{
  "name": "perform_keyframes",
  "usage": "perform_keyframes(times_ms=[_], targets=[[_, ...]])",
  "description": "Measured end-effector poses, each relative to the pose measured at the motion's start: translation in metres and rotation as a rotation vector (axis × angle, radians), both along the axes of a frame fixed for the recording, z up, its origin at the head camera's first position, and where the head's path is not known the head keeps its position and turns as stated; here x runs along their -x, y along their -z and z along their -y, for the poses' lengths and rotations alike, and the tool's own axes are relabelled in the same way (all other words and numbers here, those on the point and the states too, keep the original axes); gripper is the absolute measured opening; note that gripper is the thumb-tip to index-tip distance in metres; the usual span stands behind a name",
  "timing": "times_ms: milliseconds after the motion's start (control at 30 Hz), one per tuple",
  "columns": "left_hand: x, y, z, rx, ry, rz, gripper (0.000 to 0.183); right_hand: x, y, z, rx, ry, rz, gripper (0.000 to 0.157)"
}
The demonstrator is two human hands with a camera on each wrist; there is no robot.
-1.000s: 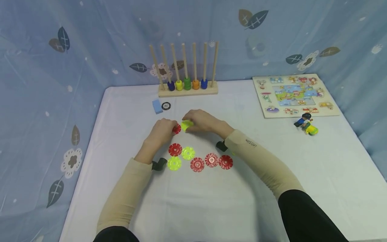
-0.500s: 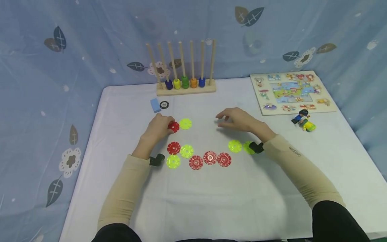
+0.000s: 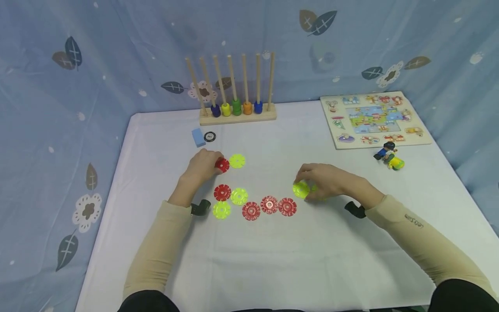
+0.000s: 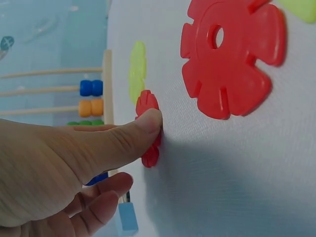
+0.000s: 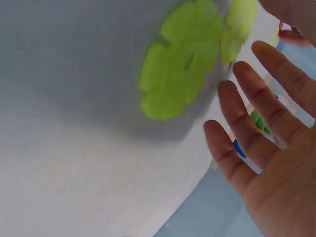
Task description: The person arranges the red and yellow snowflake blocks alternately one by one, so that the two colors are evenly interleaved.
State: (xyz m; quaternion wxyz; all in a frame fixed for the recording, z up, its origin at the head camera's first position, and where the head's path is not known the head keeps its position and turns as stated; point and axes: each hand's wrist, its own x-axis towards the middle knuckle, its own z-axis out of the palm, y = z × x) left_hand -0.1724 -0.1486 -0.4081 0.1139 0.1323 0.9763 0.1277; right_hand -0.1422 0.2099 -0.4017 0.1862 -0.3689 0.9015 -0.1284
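My left hand (image 3: 200, 168) pinches a red snowflake disc (image 3: 222, 165) at its edge; in the left wrist view the thumb lies over that red disc (image 4: 149, 101). Just right of it is a yellow-green disc (image 3: 237, 160). My right hand (image 3: 328, 180) is over two yellow-green discs, its thumb and index finger on either side of the left one (image 3: 300, 190). The other is mostly hidden beneath the hand. In the right wrist view the fingers (image 5: 249, 118) are spread and loosely extended beside the nearer disc (image 5: 180, 64), with no grip visible.
Nearer me lie a red disc (image 3: 222, 192), two yellow-green discs (image 3: 239, 196) and a row of three red ones (image 3: 269, 204). Behind stand a peg rack (image 3: 238, 117), a blue block (image 3: 198, 137) and a black round chip (image 3: 209, 136). A puzzle board (image 3: 331, 125) and toy figures (image 3: 390, 156) are at right.
My right hand has let go of the yellow-green disc beside the red one, moved right, then come down toward me over two other yellow-green discs. My left hand keeps its pinch.
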Motion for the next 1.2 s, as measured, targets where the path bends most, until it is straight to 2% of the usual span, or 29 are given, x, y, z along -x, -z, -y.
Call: perform_keyframes(times_ms=[167, 433, 600, 767, 967, 1200], targets=[[0.0, -0.001, -0.001, -0.002, -0.01, 0.006, 0.044, -0.009, 0.004, 0.013, 0.007, -0.061, -0.07, 0.044], [0.001, 0.0, -0.001, -0.002, -0.007, 0.004, 0.044, -0.023, 0.008, 0.034, -0.002, -0.193, -0.114, 0.042], [0.001, 0.001, -0.001, 0.003, -0.009, -0.002, 0.043, -0.032, 0.006, 0.044, -0.007, -0.162, -0.07, 0.036], [-0.001, 0.0, -0.001, 0.004, -0.009, 0.0, 0.044, -0.036, 0.005, 0.052, -0.05, -0.128, -0.062, 0.039], [-0.002, 0.001, -0.001, 0.001, -0.005, 0.009, 0.045, -0.037, 0.007, 0.054, -0.061, -0.135, -0.05, 0.042], [-0.001, 0.001, 0.0, 0.014, -0.005, 0.015, 0.046, -0.043, 0.003, 0.056, -0.11, -0.229, -0.174, 0.042]])
